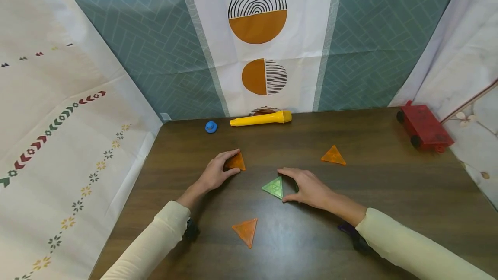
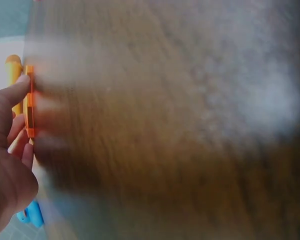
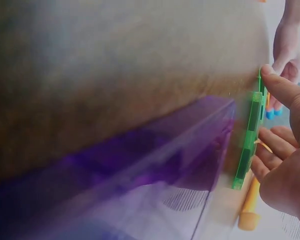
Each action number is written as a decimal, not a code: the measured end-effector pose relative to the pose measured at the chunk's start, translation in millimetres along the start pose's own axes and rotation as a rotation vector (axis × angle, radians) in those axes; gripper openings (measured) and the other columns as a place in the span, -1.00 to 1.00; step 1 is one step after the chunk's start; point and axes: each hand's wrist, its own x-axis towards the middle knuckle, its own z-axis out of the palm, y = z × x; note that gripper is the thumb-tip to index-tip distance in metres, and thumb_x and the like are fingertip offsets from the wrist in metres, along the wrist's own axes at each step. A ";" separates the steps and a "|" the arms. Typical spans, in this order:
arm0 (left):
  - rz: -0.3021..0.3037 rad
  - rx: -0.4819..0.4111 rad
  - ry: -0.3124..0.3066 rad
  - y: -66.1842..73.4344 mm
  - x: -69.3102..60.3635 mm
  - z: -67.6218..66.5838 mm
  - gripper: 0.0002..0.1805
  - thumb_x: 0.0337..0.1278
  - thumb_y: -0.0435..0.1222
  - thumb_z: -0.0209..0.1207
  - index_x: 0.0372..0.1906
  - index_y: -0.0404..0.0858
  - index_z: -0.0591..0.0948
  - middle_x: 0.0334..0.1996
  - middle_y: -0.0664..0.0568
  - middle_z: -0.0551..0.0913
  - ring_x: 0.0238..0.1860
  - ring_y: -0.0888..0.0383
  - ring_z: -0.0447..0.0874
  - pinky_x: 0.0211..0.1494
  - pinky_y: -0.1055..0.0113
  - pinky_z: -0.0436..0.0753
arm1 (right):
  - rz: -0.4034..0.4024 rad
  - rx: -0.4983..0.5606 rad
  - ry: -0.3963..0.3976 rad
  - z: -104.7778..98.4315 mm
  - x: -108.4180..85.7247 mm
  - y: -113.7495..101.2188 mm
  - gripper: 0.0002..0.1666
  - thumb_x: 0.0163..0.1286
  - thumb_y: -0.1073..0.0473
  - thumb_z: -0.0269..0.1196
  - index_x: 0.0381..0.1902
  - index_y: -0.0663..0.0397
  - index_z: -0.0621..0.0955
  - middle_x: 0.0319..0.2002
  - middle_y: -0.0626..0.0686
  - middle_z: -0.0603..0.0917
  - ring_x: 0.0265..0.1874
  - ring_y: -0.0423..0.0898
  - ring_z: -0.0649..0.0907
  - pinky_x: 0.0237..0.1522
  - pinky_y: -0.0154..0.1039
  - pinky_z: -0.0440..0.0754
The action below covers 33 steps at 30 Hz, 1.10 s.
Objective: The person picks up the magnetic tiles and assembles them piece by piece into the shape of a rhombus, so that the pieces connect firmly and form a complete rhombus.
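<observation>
A translucent orange triangle (image 1: 236,162) is pinched by the left grip (image 1: 215,172), a green triangle (image 1: 274,188) by the right grip (image 1: 311,189), over wood-grained table (image 1: 303,245).

The head camera looked forward and down from above the desk (image 1: 303,249), standing farthest off and covering both arms and the backdrop (image 1: 144,46). The left wrist camera looked low across the desk, turned sideways, with the left fingers (image 2: 15,93) close by at its left margin. The right wrist camera, also low and sideways, had the right fingers (image 3: 287,92) at its right margin. All three views shared the yellow toy (image 1: 260,119); head and right wrist shared the green tile (image 1: 274,188).
</observation>
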 end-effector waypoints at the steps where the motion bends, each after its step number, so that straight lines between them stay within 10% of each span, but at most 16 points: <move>1: 0.003 0.005 0.006 -0.1 0.4 0.0 -0.29 0.43 -0.20 0.37 0.59 -0.17 0.43 0.49 -0.10 0.48 0.45 -0.15 0.44 0.45 -0.10 0.49 | -0.003 0.003 -0.004 0.1 0.9 0.0 0.00 0.14 0.03 0.67 0.47 0.24 0.52 0.39 0.24 0.59 0.34 0.20 0.61 0.28 0.15 0.61; 17: 0.106 -0.081 0.061 -3.9 9.6 1.2 -0.32 0.23 -0.32 0.50 0.44 -0.29 0.56 0.33 -0.08 0.64 0.24 -0.05 0.68 0.31 0.02 0.65 | -0.011 0.010 0.015 3.5 1.0 0.9 -0.10 0.19 0.10 0.66 0.44 0.17 0.56 0.36 0.24 0.62 0.25 0.18 0.68 0.18 0.13 0.68; 33: 0.011 -0.186 0.113 -2.1 4.5 -2.6 -0.53 0.26 -0.38 0.46 0.27 -0.25 0.72 0.01 -0.06 0.79 -0.08 0.07 0.79 0.06 0.19 0.77 | 0.007 0.006 0.003 5.1 -0.6 -0.2 -0.04 0.16 0.06 0.68 0.46 0.16 0.54 0.36 0.20 0.63 0.24 0.16 0.68 0.18 0.13 0.68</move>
